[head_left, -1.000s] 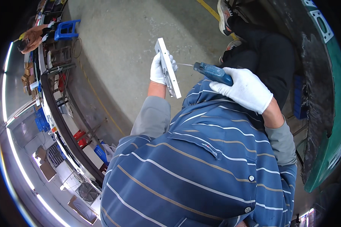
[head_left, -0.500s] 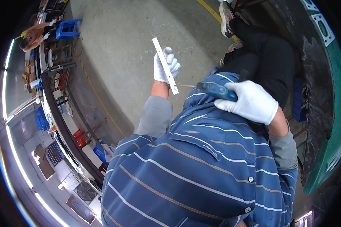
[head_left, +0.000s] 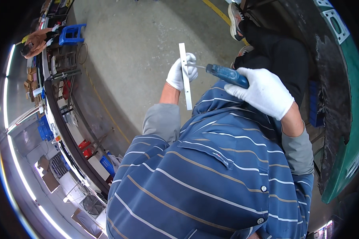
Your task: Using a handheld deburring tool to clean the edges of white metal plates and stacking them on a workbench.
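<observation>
Here the left hand (head_left: pixel 178 74) grips a white strip (head_left: pixel 185 75) while the right hand (head_left: pixel 264 92) presses a blue-handled screwdriver (head_left: pixel 226 75) against it, work seemingly unfinished.

Flat strip (head_left: pixel 185 75) in left hand (head_left: pixel 179 73), screwdriver (head_left: pixel 223 74) in right hand (head_left: pixel 264 92) just right of it, stool (head_left: pixel 71 34) far left

Even, bright light fills the middle and shadows stay soft. Glaring strip lights (head_left: pixel 8 103) streak the curved, dark-rimmed left edge.

Left hand (head_left: pixel 178 74): I see it gloved, fist closed, at 12 o'clock.
Right hand (head_left: pixel 263 92): gloved, curled shut, at 1 o'clock.
</observation>
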Tool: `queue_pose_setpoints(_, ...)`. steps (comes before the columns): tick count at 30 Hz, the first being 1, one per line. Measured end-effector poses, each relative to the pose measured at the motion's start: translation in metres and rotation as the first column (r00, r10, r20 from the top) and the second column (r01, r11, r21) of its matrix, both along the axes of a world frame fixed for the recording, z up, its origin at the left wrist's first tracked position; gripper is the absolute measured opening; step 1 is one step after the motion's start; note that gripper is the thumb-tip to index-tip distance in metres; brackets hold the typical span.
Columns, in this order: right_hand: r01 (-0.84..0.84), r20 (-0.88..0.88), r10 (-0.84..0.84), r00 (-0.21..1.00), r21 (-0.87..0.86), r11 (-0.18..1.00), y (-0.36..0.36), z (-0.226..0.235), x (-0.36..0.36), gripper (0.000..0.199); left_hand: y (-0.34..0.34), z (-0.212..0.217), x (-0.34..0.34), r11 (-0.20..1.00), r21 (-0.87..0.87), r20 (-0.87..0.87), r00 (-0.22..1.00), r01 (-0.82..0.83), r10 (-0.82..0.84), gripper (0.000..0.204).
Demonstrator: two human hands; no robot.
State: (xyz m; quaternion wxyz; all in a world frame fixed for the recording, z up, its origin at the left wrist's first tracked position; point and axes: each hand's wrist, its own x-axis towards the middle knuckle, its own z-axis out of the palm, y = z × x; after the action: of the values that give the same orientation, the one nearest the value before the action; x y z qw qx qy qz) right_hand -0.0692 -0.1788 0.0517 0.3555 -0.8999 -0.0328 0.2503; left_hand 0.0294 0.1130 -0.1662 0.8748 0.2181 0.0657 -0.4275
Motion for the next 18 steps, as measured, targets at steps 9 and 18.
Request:
queue_pose_setpoints(9, 0.049, 0.147, -0.042, 0.988, -0.041, 0.998, 0.009, -0.007, 0.01, 0.033, 0.003, 0.006, -0.015, 0.984, 0.167, 0.046, 0.997, -0.07, 0.063, 0.022)
queue_pose_setpoints(18, -0.117, 0.134, 0.119, 0.984, -0.018, 0.993, 0.006, -0.001, 0.003, 0.032, 0.015, 0.003, -0.001, 0.998, 0.056, 0.026, 0.999, -0.04, 0.038, 0.019)
